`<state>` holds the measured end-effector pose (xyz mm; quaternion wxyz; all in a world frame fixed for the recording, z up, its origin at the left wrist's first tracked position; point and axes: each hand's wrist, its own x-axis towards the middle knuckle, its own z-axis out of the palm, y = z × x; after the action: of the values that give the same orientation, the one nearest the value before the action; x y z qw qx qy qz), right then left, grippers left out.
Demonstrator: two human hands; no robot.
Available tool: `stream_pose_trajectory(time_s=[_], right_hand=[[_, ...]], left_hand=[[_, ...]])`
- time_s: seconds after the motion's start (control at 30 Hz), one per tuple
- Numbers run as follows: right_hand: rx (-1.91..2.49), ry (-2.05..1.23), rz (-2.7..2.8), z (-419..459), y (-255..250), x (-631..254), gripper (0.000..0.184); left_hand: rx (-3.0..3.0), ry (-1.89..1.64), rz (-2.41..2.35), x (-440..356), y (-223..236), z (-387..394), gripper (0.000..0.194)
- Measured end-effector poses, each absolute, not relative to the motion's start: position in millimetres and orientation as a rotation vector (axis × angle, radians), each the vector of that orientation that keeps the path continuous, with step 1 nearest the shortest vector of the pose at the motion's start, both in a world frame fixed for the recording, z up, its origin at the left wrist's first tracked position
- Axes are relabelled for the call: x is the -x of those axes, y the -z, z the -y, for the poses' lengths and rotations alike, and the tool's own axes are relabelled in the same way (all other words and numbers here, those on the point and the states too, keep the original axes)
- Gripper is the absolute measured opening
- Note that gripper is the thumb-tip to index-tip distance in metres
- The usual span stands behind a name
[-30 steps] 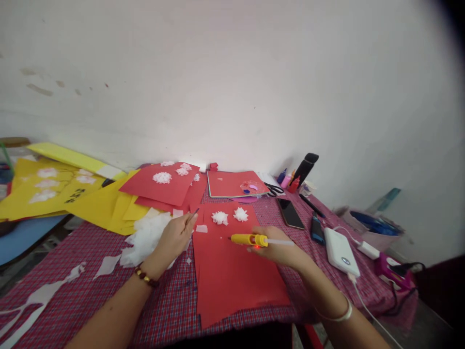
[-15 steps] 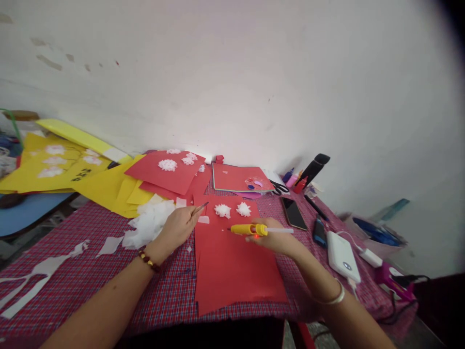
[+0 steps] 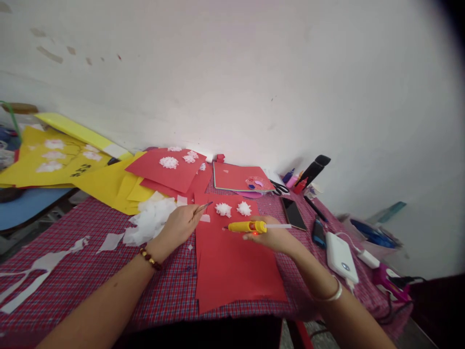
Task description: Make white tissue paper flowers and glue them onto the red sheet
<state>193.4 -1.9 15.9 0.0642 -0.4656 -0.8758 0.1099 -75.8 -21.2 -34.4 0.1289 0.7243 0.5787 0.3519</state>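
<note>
My right hand (image 3: 274, 237) is closed round a yellow glue gun (image 3: 247, 226) with a clear glue stick at its back; its nozzle points left over a red paper sheet (image 3: 236, 261). Two white paper flowers (image 3: 233, 209) lie at the far end of that sheet. My left hand (image 3: 180, 225) is closed in a pinch on a thin dark stick (image 3: 202, 208), whose tip sits near the sheet's upper left corner, beside a small white paper square (image 3: 204, 218). A heap of white tissue paper (image 3: 150, 218) lies just left of my left hand.
The table has a red checked cloth (image 3: 90, 271). More red sheets with white flowers (image 3: 169, 169), yellow sheets (image 3: 72, 167), scissors (image 3: 279, 187), a phone (image 3: 293, 213), a white power bank (image 3: 338, 251) with cable, glue bottles (image 3: 294, 180) and a black bottle (image 3: 313, 167) lie around. White strips (image 3: 32, 278) lie left.
The view has shifted a little. My right hand has carried the glue gun slightly left and farther up the red sheet. My left hand still pinches the stick in about the same place.
</note>
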Motion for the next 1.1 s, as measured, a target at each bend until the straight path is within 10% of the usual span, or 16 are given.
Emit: stream_pose_trajectory(time_s=[1.1], right_hand=[[1.383, -0.445, 2.502, 9.8, -6.2, -206.5, 0.029]], left_hand=[[-2.026, -1.082, -1.782, 79.6, 36.4, 16.1, 0.039]])
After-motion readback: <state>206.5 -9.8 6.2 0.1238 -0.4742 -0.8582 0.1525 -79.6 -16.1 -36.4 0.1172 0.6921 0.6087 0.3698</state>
